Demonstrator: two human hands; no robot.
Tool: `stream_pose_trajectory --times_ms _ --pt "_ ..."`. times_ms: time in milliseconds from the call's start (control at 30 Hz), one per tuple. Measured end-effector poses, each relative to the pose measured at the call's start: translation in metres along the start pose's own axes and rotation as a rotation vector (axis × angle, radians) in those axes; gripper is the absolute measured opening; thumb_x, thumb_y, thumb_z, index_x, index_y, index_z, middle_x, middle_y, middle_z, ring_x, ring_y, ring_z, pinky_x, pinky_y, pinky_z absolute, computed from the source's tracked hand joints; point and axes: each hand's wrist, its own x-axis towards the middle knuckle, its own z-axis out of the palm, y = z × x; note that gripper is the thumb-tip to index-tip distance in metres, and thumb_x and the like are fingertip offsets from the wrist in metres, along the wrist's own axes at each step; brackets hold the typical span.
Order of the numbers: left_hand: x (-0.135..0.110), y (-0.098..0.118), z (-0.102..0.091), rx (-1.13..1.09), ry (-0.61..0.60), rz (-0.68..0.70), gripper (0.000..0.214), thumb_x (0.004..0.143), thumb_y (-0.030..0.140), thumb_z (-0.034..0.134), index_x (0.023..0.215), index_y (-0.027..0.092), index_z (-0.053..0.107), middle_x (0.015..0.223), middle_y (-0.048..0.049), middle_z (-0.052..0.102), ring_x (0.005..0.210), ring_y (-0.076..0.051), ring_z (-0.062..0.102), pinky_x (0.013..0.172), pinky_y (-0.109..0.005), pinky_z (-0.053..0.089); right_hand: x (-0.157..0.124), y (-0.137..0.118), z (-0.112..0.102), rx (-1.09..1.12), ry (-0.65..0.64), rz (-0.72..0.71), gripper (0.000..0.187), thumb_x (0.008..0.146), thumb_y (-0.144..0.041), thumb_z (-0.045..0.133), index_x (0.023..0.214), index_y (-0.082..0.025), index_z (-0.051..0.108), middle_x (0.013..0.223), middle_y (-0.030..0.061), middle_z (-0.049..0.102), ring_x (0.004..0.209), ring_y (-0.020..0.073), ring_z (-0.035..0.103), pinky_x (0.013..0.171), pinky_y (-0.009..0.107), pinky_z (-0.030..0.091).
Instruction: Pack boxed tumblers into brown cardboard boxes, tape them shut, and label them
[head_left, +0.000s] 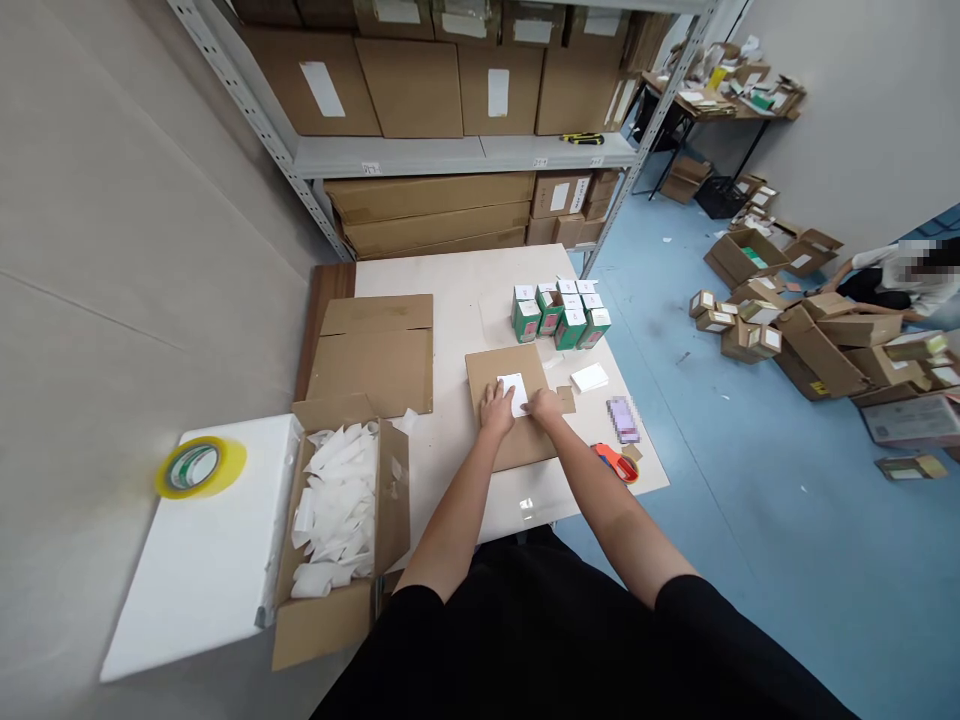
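A flat cardboard box [510, 452] lies on the white table in front of me. On its top is a white label [515, 392]. My left hand [497, 408] rests on the label's left side, fingers stretched out and lying on it. At the label's right edge, my right hand [544, 405] has its fingers drawn together on the edge. A small piece of brown cardboard [566, 400] is just right of this hand. Beyond it sits a stack of white labels [589, 378]. Orange-handled scissors [616, 462] lie near the right forearm.
Several green-and-white small boxes [570, 328] stand at the table's back right, with a blurred purple item [622, 420] nearer. Folded cardboard [371, 360] lies left. An open carton [394, 490] holds white strips, beside a tape roll [193, 467]. A person [904, 275] sits among cartons at far right.
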Motion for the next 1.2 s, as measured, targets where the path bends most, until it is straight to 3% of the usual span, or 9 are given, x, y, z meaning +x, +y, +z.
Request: stream_pose_trajectory --times_ms 100,233,333,567,700,833,967,1100,1200 --pt "0.006 -0.004 0.000 0.048 -0.105 -0.015 0.066 0.099 0.036 0.055 0.163 0.029 0.044 0.178 -0.0062 0.021 0.164 -0.036 0.010 0.129 -0.054 0.019 -0.007 0.012 0.002 0.063 0.068 0.030 0.061 0.083 -0.055 0.083 0.124 -0.013 0.066 0.126 0.0236 0.071 0.124 0.0365 0.065 0.102 0.042 0.049" --pt "0.009 -0.011 0.003 0.105 -0.124 -0.001 0.077 0.096 0.064 0.054 0.165 0.034 0.039 0.179 -0.0025 0.017 0.165 -0.036 0.006 0.130 -0.055 0.015 -0.016 0.028 0.017 0.144 0.265 0.033 0.085 0.079 -0.064 0.082 0.142 -0.015 0.054 0.146 0.0261 0.058 0.139 0.0424 0.052 0.112 0.049 0.041" --pt "0.006 -0.015 0.006 0.125 -0.107 0.011 0.082 0.095 0.067 0.054 0.167 0.034 0.034 0.179 -0.0015 0.014 0.165 -0.034 0.006 0.131 -0.053 0.013 -0.018 0.037 0.027 0.323 0.176 -0.003 0.093 0.082 -0.063 0.079 0.154 -0.017 0.042 0.150 0.0225 0.057 0.137 0.0386 0.056 0.109 0.044 0.045" --pt "-0.013 -0.041 -0.006 0.031 -0.050 0.020 0.072 0.104 0.062 0.032 0.169 0.033 0.030 0.179 0.0018 0.010 0.166 -0.031 0.003 0.133 -0.053 0.007 -0.030 0.040 0.024 0.567 0.114 -0.068 0.083 0.091 -0.046 0.066 0.164 -0.021 0.035 0.151 0.0141 0.062 0.135 0.0306 0.063 0.115 0.043 0.046" --pt "-0.032 -0.062 -0.029 -0.080 -0.053 -0.117 0.074 0.103 0.065 0.029 0.169 0.031 0.029 0.179 -0.0013 0.009 0.165 -0.035 0.004 0.132 -0.058 0.009 -0.048 0.020 0.020 0.629 0.126 -0.180 0.072 0.093 -0.050 0.065 0.158 -0.025 0.044 0.143 0.0112 0.069 0.133 0.0264 0.066 0.117 0.043 0.045" --pt "-0.059 -0.074 -0.049 -0.280 -0.045 -0.232 0.096 0.095 0.080 0.042 0.169 0.021 0.028 0.177 -0.0148 0.017 0.164 -0.035 0.016 0.131 -0.051 0.019 -0.069 -0.011 0.025 0.702 0.070 -0.405 0.059 0.098 -0.043 0.059 0.154 -0.027 0.050 0.138 0.0083 0.072 0.136 0.0224 0.064 0.121 0.041 0.042" --pt "-0.087 -0.092 -0.060 -0.471 -0.048 -0.189 0.124 0.074 0.071 0.081 0.171 0.027 0.018 0.178 -0.0153 0.012 0.163 -0.035 0.019 0.128 -0.049 0.028 -0.084 -0.040 0.035 0.727 -0.043 -0.596 0.062 0.099 -0.033 0.053 0.160 -0.025 0.042 0.149 0.0101 0.065 0.145 0.0203 0.056 0.122 0.040 0.042" --pt "-0.109 -0.123 -0.067 -0.726 -0.004 -0.208 0.130 0.068 0.052 0.092 0.172 0.026 0.016 0.175 -0.0169 0.026 0.159 -0.034 0.033 0.126 -0.045 0.034 -0.084 -0.042 0.044 0.591 0.156 -0.422 0.073 0.094 -0.035 0.058 0.163 -0.023 0.035 0.166 0.0104 0.045 0.156 0.0233 0.040 0.125 0.040 0.037" --pt "-0.121 -0.143 -0.071 -0.898 0.002 -0.210 0.127 0.069 0.051 0.092 0.171 0.028 0.019 0.172 -0.0153 0.034 0.154 -0.032 0.042 0.123 -0.043 0.040 -0.080 -0.029 0.053 0.638 0.068 -0.227 0.085 0.089 -0.043 0.063 0.164 -0.019 0.032 0.165 0.0163 0.045 0.150 0.0279 0.048 0.118 0.041 0.045"
